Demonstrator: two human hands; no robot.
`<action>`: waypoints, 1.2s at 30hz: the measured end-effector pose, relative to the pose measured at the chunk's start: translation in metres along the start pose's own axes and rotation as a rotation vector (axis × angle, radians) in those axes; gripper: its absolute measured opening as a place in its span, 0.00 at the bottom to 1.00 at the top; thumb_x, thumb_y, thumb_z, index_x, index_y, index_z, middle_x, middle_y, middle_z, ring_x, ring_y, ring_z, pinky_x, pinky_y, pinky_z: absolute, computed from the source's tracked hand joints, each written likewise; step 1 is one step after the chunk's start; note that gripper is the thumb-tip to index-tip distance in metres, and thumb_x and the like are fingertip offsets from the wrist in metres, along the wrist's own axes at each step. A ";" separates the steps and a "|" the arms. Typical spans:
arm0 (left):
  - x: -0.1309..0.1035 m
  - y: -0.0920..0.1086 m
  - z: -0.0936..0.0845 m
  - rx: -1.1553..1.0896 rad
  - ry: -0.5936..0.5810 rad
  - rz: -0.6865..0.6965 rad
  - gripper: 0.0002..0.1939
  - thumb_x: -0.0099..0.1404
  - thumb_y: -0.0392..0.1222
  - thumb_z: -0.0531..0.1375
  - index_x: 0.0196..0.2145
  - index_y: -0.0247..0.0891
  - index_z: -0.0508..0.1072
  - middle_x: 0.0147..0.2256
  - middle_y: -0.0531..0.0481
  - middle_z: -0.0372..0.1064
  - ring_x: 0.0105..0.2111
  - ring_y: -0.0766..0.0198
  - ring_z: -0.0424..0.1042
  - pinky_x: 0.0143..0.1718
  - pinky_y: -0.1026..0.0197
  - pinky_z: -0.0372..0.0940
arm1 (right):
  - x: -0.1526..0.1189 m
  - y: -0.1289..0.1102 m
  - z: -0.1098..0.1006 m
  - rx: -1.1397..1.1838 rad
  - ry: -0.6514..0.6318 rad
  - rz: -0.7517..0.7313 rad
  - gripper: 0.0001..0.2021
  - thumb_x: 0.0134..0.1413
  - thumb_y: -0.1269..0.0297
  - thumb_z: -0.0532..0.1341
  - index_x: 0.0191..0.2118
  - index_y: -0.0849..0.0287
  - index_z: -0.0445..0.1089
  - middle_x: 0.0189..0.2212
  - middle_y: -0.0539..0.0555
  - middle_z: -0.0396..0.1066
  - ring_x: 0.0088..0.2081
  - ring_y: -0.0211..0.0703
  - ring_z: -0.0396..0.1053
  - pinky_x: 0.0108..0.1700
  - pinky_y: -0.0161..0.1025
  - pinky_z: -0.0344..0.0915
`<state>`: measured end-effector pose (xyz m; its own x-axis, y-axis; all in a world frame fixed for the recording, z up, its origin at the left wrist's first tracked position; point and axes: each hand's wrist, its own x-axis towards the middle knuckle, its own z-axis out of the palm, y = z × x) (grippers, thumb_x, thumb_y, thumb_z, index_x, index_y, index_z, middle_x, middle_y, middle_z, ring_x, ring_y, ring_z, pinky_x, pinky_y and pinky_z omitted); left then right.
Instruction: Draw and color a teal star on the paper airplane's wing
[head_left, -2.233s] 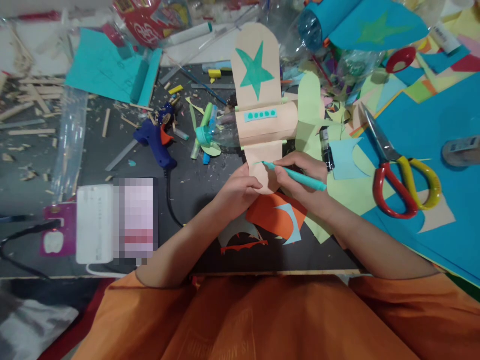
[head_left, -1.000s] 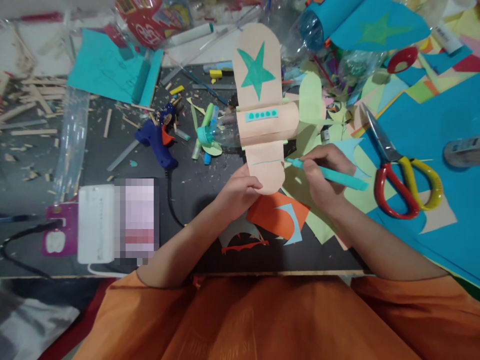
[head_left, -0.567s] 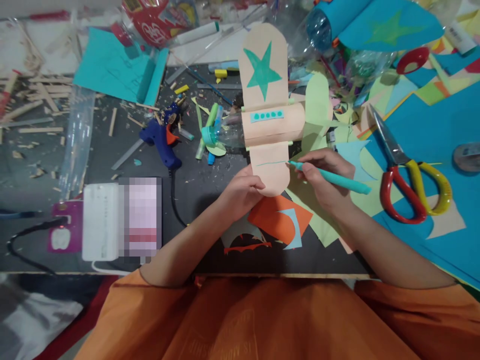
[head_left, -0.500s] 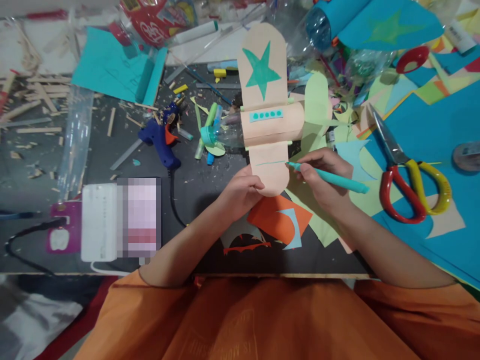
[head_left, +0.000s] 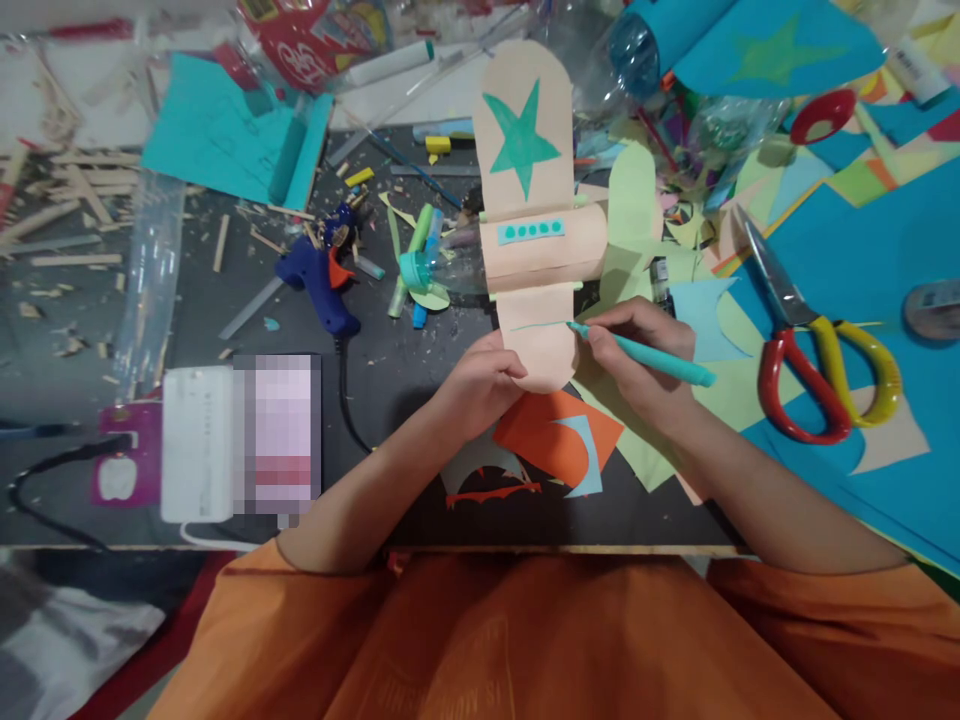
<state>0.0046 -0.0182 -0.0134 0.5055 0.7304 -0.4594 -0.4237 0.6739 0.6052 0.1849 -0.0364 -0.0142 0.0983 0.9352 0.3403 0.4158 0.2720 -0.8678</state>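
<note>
A model airplane (head_left: 544,262) made of a plastic bottle wrapped in peach paper lies in front of me, its turquoise cap and propeller strips to the left. Its far wing bears a green star (head_left: 523,140); a strip with teal dots (head_left: 531,231) sits on the body. My left hand (head_left: 487,385) grips the near wing's rounded end, thumb on top. In my right hand (head_left: 649,350) is a turquoise marker pen (head_left: 652,358), its tip touching the near wing at the right end of a thin drawn line (head_left: 538,325).
Scissors (head_left: 806,340) lie on blue paper at the right. A blue glue gun (head_left: 319,280) with its cord lies left of the airplane. Orange paper (head_left: 555,440) and green scraps are near my hands. A white adapter box (head_left: 197,445) stands at the left; wood sticks litter the back left.
The marker pen in my right hand has shifted slightly left, its tip now at the line's right end on the wing. My left hand keeps its hold.
</note>
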 end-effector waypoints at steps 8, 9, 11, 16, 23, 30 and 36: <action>0.000 -0.001 -0.001 -0.002 0.038 -0.012 0.18 0.40 0.32 0.61 0.34 0.36 0.77 0.36 0.44 0.80 0.45 0.49 0.76 0.46 0.55 0.67 | 0.000 -0.005 -0.001 0.033 -0.080 -0.093 0.07 0.59 0.66 0.64 0.28 0.54 0.71 0.21 0.47 0.73 0.21 0.36 0.67 0.23 0.36 0.63; 0.000 -0.001 -0.001 -0.005 0.037 -0.011 0.19 0.41 0.32 0.61 0.35 0.36 0.77 0.36 0.44 0.80 0.44 0.50 0.76 0.46 0.55 0.67 | 0.000 -0.006 -0.001 0.037 -0.094 -0.098 0.08 0.59 0.66 0.64 0.28 0.54 0.71 0.22 0.47 0.73 0.21 0.37 0.68 0.23 0.36 0.63; 0.000 -0.002 -0.001 -0.004 0.034 -0.008 0.20 0.41 0.33 0.61 0.36 0.36 0.77 0.36 0.44 0.79 0.42 0.51 0.75 0.45 0.54 0.66 | 0.000 -0.008 -0.002 0.026 -0.128 -0.102 0.08 0.59 0.66 0.63 0.28 0.54 0.71 0.23 0.48 0.74 0.22 0.37 0.69 0.25 0.37 0.65; 0.000 0.000 0.001 0.013 0.052 -0.009 0.19 0.41 0.33 0.61 0.35 0.36 0.77 0.35 0.45 0.78 0.40 0.53 0.74 0.45 0.55 0.66 | 0.000 -0.013 -0.002 -0.054 -0.173 -0.156 0.08 0.60 0.68 0.63 0.28 0.55 0.71 0.22 0.48 0.73 0.23 0.38 0.70 0.25 0.36 0.63; 0.001 0.000 0.003 -0.022 0.032 0.010 0.12 0.40 0.35 0.61 0.27 0.38 0.74 0.30 0.49 0.76 0.42 0.52 0.76 0.46 0.56 0.67 | -0.004 -0.016 0.000 -0.126 -0.247 -0.225 0.08 0.61 0.70 0.61 0.30 0.56 0.70 0.23 0.50 0.73 0.24 0.37 0.70 0.26 0.34 0.64; 0.000 0.001 0.002 -0.021 0.112 0.022 0.09 0.39 0.34 0.61 0.24 0.37 0.74 0.24 0.53 0.71 0.29 0.63 0.70 0.35 0.60 0.65 | -0.010 -0.017 0.005 -0.105 -0.292 -0.323 0.07 0.64 0.69 0.60 0.33 0.55 0.69 0.23 0.50 0.73 0.24 0.37 0.70 0.26 0.34 0.64; -0.001 0.003 0.003 -0.035 0.116 -0.017 0.08 0.41 0.35 0.61 0.25 0.37 0.74 0.23 0.52 0.72 0.28 0.60 0.73 0.34 0.59 0.67 | -0.015 -0.014 0.014 -0.115 -0.295 -0.413 0.05 0.61 0.73 0.59 0.36 0.55 0.67 0.26 0.51 0.77 0.27 0.38 0.75 0.31 0.33 0.71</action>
<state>0.0048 -0.0169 -0.0092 0.4233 0.7254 -0.5427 -0.4427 0.6883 0.5747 0.1650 -0.0512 -0.0122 -0.3471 0.7840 0.5147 0.4647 0.6205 -0.6317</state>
